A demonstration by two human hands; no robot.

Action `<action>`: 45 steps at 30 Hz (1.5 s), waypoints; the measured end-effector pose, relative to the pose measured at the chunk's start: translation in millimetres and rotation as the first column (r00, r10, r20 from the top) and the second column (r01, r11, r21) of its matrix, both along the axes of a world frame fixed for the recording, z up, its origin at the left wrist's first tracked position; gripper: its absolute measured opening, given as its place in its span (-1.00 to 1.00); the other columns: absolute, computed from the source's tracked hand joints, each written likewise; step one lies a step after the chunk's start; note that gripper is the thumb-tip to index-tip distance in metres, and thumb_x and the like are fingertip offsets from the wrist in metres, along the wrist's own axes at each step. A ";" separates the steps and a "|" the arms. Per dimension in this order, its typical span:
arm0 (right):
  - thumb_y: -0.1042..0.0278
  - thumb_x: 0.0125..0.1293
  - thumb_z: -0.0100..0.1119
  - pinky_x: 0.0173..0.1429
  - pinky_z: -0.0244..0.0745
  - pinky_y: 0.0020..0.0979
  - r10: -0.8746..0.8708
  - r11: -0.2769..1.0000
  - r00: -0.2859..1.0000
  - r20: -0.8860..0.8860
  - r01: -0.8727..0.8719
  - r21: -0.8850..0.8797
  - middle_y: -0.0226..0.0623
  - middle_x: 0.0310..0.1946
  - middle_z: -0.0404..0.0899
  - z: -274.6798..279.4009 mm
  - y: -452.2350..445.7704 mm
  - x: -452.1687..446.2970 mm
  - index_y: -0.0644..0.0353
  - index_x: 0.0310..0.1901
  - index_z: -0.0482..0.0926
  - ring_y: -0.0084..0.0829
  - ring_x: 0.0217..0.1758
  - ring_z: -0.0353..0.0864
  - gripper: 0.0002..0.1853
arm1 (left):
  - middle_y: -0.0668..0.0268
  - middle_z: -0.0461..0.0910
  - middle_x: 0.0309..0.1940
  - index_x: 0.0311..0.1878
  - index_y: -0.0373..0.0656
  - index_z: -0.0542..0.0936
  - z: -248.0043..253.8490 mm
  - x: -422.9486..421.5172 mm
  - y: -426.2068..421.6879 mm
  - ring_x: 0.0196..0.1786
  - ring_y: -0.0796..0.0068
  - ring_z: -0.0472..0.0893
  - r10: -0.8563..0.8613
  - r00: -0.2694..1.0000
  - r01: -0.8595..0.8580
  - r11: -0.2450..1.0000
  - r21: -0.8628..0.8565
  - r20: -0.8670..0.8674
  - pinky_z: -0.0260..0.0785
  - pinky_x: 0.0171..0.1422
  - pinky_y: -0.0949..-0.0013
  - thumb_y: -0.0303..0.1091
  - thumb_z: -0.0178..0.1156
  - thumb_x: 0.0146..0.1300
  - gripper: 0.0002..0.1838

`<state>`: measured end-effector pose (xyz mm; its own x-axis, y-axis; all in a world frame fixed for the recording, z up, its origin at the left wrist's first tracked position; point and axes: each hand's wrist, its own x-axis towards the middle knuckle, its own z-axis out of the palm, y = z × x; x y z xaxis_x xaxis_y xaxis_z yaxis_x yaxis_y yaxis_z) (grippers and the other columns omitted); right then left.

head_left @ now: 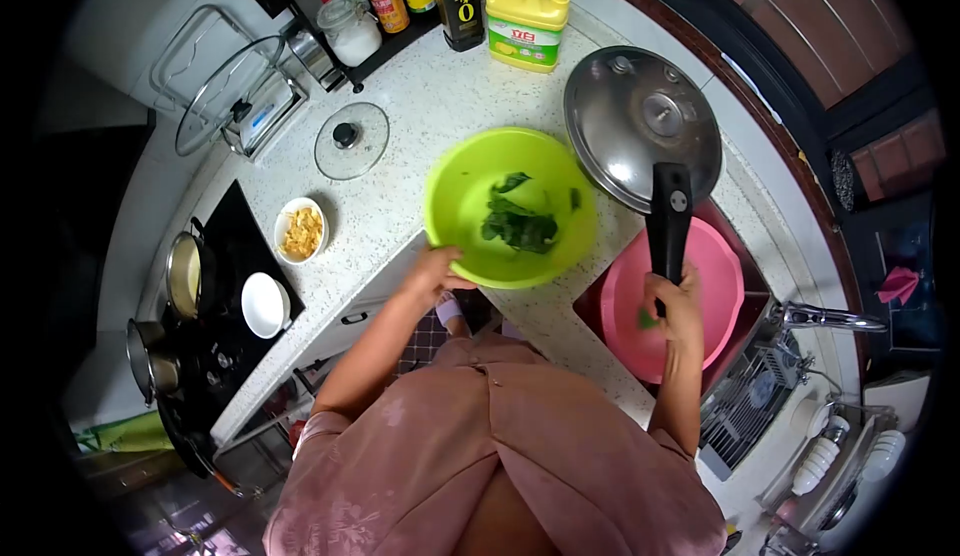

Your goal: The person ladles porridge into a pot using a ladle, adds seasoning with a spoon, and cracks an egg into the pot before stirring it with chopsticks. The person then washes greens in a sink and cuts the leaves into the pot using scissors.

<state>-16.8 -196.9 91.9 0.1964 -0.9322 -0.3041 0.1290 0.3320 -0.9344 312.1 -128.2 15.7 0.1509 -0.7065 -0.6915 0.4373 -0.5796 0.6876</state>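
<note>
My left hand (pixel 437 271) is closed on the near rim of a lime-green plastic basin (pixel 450 186). Dark wet leafy greens (pixel 518 226) lie inside it. My right hand (pixel 680 306) is wrapped round the end of a long black handle (pixel 670 226), which belongs to a lidded metal pressure cooker (pixel 610 126) on the counter. Beneath that hand, a pink basin (pixel 728 276) sits in the sink. A small blurred green thing (pixel 648 318) shows in the pink basin beside my fingers.
A white bowl of chopped yellowish food (pixel 302 232), a glass lid (pixel 368 146) and a yellow detergent jug (pixel 525 31) stand on the counter. Left is a black stove (pixel 225 301) with a white bowl (pixel 266 306) and pans. The faucet (pixel 830 318) reaches in from the right.
</note>
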 end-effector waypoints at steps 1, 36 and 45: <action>0.69 -0.01 0.04 -0.77 0.08 -0.60 -0.004 1.000 1.000 -0.027 0.003 -0.027 -0.48 -0.70 0.31 0.6 1.9 -1.1 0.27 -0.23 0.41 -0.64 -0.82 0.23 -0.75 | -0.15 0.47 -0.10 0.16 -0.53 0.15 9.9 16.7 4.9 -0.27 0.06 0.64 0.024 1.000 -0.024 0.999 0.027 0.003 0.64 -0.31 0.25 -0.44 -0.11 0.22 -0.52; -0.14 0.07 0.18 -0.44 0.35 -0.14 -0.194 0.840 0.312 -0.930 -0.437 -0.322 0.02 -0.69 0.48 -87.6 -35.8 25.1 0.34 -0.57 0.55 0.01 -0.56 0.50 -0.45 | 0.19 0.50 -0.59 -0.03 -0.28 0.43 52.4 177.5 -33.4 -0.48 0.39 0.51 0.323 0.297 -0.134 0.946 -0.296 0.898 0.35 -0.36 0.38 0.20 0.24 0.02 -0.30; 0.26 0.14 0.19 -0.51 0.33 -0.29 -0.326 0.858 0.456 -0.828 -0.224 -0.461 -0.13 -0.73 0.47 -60.8 -45.7 25.6 0.32 -0.49 0.52 -0.26 -0.65 0.50 -0.74 | 0.17 0.58 -0.51 -0.21 -0.26 0.53 238.7 325.8 -181.3 -0.33 0.20 0.60 0.639 -0.116 -0.053 0.761 -0.647 0.760 0.40 -0.20 0.25 -0.01 0.32 -0.04 -0.50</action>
<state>8.8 -242.7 31.1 0.0367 -0.9846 0.1707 -0.8206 -0.1271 -0.5572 637.9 -309.4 254.5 0.7059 -0.3611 0.6094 -0.7019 -0.2407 0.6704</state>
